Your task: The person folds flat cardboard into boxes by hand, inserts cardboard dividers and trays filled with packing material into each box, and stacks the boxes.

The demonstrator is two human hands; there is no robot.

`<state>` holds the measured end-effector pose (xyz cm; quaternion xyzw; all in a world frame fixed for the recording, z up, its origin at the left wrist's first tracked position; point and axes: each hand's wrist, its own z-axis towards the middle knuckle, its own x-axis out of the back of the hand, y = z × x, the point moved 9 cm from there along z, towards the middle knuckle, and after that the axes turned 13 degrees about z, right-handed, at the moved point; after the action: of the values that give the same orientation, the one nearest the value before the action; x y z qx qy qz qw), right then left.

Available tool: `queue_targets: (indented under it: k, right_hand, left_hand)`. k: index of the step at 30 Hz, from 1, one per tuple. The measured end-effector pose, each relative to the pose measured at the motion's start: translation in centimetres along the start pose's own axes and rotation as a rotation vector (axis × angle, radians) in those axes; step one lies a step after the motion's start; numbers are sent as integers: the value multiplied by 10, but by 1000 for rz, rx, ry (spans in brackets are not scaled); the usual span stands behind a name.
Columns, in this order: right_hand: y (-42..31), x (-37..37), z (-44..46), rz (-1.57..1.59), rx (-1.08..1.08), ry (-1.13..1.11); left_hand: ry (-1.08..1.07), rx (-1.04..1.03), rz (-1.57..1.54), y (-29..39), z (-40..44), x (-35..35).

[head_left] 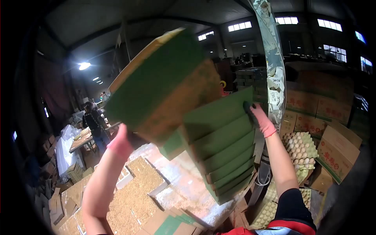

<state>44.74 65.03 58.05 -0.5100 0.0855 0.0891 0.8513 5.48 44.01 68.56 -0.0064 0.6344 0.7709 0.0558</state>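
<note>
My left hand [121,140], in a pink glove, holds a green-and-brown cardboard box [164,86] from its lower left side. The box is tilted, raised and blurred by motion; my left fingertips are hidden behind it. My right hand [256,117], in a pink glove with dark fingers, grips the upper right edge of a green cardboard piece [219,117]. That piece tops a leaning stack of green cardboard boxes [227,172], which look nested. The raised box partly covers the upper left of the stack.
Trays of grain-like filling [137,188] lie below left, beside flat cardboard [168,225]. At right are a wrapped pillar [274,70], egg trays [299,150] with eggs and printed cartons [337,150]. Another person [94,123] stands by a table at far left.
</note>
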Motion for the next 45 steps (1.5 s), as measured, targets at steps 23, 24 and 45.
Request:
queue_targets:
  k: [23,24,45]
  right_hand:
    - [473,-8,-330,-1358,368,-444]
    - [468,-13,-322,-1269,317,-423]
    - [584,-89,20,-429,-554,-61]
  left_hand:
    - [225,-1008,726,3,37,-95]
    - [249,-1055,756,3,40,-93]
    - [604,-879,1258,-74,389,76]
